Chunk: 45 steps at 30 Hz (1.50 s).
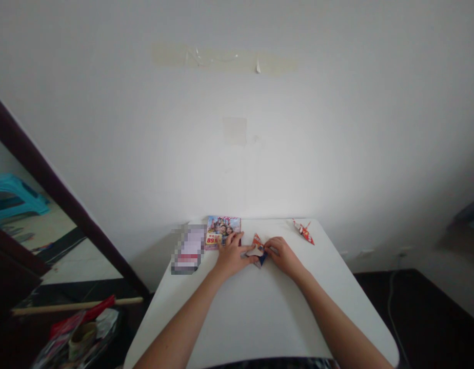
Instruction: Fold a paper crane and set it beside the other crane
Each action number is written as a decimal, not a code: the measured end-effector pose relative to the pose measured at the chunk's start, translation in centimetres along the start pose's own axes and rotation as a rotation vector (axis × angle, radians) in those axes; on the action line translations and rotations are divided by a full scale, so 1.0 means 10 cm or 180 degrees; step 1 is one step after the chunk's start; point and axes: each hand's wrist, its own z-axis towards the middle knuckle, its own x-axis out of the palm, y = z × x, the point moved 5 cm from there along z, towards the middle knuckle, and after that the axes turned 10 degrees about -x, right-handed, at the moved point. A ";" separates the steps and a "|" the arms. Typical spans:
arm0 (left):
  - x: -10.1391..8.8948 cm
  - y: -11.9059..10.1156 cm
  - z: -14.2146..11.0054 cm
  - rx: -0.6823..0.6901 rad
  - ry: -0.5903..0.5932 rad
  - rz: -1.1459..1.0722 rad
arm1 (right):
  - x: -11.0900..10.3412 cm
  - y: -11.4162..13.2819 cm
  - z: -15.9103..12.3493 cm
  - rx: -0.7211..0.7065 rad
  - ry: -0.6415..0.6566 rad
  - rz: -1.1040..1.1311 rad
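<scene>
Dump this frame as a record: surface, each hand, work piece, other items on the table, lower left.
surface: white table against a wall
left_hand: left hand, thumb and a finger on the folded paper
right_hand: right hand, fingertips pinched at the paper's right side
work_piece: folded paper, pointed at top, red, white and dark blue
table_left: printed flyer, partly under left hand's fingers; pixelated item beside it
table_far_right: red-and-white folded piece
lower_left: wooden stick, mixed items

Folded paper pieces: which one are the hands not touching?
The red-and-white folded piece at the far right corner of the table. It lies untouched; the other folded piece is touched by the left hand and right hand.
</scene>
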 end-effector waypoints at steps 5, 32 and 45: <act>0.02 0.01 0.01 -0.0014 -0.0051 -0.0104 | 0.02 -0.06 -0.02 0.0125 -0.0067 0.0051; -0.08 -0.02 -0.01 -0.0012 -0.0258 -0.0341 | 0.07 -0.03 -0.02 -0.0504 0.0001 -0.0258; -0.08 -0.03 0.01 -0.0071 -0.0323 -0.0283 | 0.06 -0.02 0.00 -0.0088 0.0033 -0.0344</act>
